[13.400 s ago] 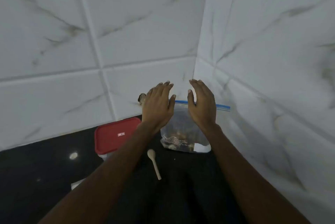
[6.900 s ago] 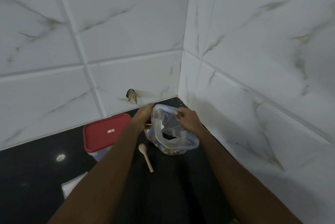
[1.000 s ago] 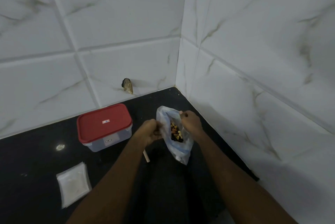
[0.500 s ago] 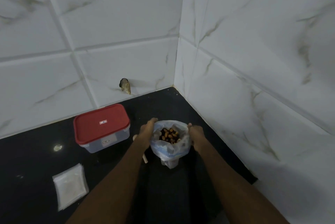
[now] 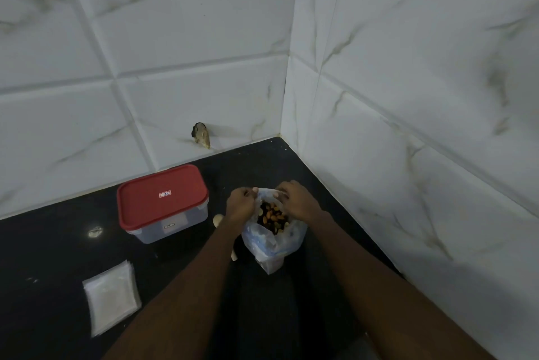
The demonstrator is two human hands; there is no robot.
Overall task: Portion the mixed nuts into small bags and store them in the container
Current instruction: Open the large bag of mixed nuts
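Tabletop (image 5: 52, 257): black stone-look slab, polished and glossy, mirroring a spot of light. Wall tiles (image 5: 175, 39): white marble-look with grey veining, smooth, soft sheen; one chipped spot (image 5: 201, 135) shows rough brownish material. Container (image 5: 175, 224): translucent plastic body, smooth. Lid (image 5: 151, 202): opaque red plastic, smooth, satin finish, bearing a small paper-like label (image 5: 165, 193). Large bag (image 5: 274, 246): thin clear plastic film, crinkled, faintly glossy, with a bluish tint in places. Mixed nuts (image 5: 272, 215): dry, matt, tan and brown with dark pieces. Small bags (image 5: 112, 295): flat stack of clear plastic film, smooth, cloudy white against the dark surface. Spoon (image 5: 218, 219): pale, matt, wood-like; mostly hidden, material uncertain.
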